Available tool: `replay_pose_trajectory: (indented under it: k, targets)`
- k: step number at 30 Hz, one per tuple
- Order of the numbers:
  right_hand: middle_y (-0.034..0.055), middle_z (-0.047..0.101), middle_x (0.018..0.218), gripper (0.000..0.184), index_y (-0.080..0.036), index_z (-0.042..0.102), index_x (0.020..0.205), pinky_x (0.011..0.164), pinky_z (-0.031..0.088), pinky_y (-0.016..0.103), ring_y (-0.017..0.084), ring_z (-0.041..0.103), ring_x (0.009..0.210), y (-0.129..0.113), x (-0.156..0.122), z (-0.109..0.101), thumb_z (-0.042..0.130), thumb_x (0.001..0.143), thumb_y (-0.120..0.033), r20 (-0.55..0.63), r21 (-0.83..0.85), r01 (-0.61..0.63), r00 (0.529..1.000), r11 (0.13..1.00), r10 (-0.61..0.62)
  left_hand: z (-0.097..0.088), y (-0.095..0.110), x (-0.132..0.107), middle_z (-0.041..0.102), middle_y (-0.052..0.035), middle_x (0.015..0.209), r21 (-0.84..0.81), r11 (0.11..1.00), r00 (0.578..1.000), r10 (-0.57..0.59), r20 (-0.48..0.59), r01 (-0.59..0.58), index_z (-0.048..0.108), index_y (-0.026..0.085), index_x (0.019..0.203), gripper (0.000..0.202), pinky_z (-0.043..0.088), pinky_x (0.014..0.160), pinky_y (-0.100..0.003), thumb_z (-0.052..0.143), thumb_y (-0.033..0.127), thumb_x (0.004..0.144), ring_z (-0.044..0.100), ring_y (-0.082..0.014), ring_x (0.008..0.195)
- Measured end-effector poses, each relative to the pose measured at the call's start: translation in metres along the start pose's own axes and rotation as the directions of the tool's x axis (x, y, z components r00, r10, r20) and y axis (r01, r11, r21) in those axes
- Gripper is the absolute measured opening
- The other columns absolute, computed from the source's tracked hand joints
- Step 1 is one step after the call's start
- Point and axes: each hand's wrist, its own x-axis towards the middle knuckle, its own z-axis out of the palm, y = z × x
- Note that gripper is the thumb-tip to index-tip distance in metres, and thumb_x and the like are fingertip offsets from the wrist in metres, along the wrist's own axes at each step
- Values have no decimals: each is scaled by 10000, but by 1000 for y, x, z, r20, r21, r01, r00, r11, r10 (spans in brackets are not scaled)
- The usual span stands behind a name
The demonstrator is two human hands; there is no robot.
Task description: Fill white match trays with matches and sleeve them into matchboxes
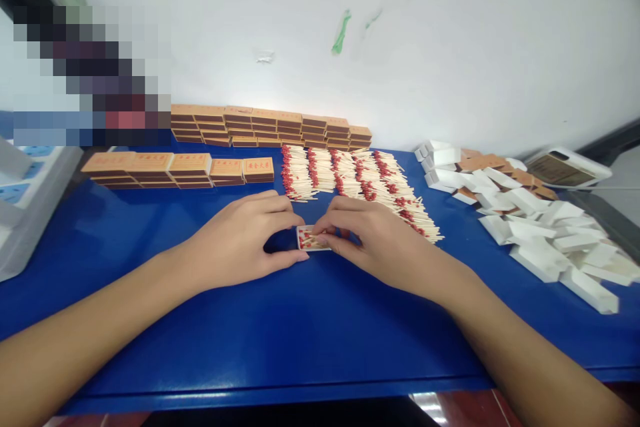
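Note:
A small white matchbox tray (302, 246) with red-tipped matches in it lies on the blue table. The thumb and forefinger of my left hand (250, 233) hold its left end from both long sides. My right hand (365, 240) is over the tray's right part, its fingertips pinched on matches (319, 237) inside; exactly how many is hidden. Just behind both hands, loose matches (345, 173) lie in rows of bundles, red heads mostly to the left.
Orange matchboxes (190, 163) stand stacked at the left, with a longer stack (277, 121) along the white wall. White trays and some orange sleeves are heaped (543, 227) at the right, near a phone-like object (570, 167). A white foam container (30, 233) stands far left.

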Motion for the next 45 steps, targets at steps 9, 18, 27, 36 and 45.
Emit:
replay_pose_trajectory:
  k: [9, 18, 27, 36, 45]
  targets:
    - [66, 692, 1008, 115, -205, 741, 1045, 817, 515, 345, 208, 666, 931, 0, 2, 4, 638, 1050, -256, -100, 2, 58, 993, 998, -57, 0, -1, -1, 711, -53, 1012, 4, 1000, 1000, 4, -3, -4, 765, 219, 1081, 274, 515, 845, -362, 691, 464, 984, 643, -225, 965]
    - [50, 703, 997, 117, -210, 757, 1058, 763, 480, 330, 202, 664, 910, -1, -1, -4, 651, 1034, -255, 29, -73, -77, 996, 994, 79, 0, -1, 0, 721, -62, 1034, 17, 1000, 1000, 12, -5, -12, 769, 217, 1135, 285, 526, 863, -367, 683, 447, 989, 658, -232, 987]
    - [64, 687, 1016, 160, -208, 748, 1045, 757, 473, 336, 209, 653, 902, 3, 0, -2, 605, 1065, -276, 48, -68, -48, 998, 997, 51, -1, 0, 1, 722, -65, 1021, 17, 1000, 1000, 19, 1, -19, 769, 212, 1124, 279, 528, 852, -362, 684, 439, 987, 659, -234, 980]
    - [56, 661, 1024, 174, -212, 742, 1068, 756, 464, 333, 197, 636, 897, 5, -1, -1, 582, 1081, -280, 53, -62, -50, 997, 997, 54, 1, -1, 1, 711, -54, 1024, 7, 1000, 1000, 15, 6, -15, 765, 207, 1119, 274, 518, 853, -367, 693, 435, 983, 651, -230, 976]
    - [54, 652, 1019, 176, -205, 742, 1033, 727, 455, 317, 180, 631, 852, 0, -2, -2, 594, 1073, -292, 41, -68, -86, 995, 994, 89, -1, -1, 1, 704, -52, 1017, -4, 1000, 1000, 16, 12, -16, 766, 202, 1109, 262, 511, 854, -367, 691, 421, 986, 645, -226, 966]
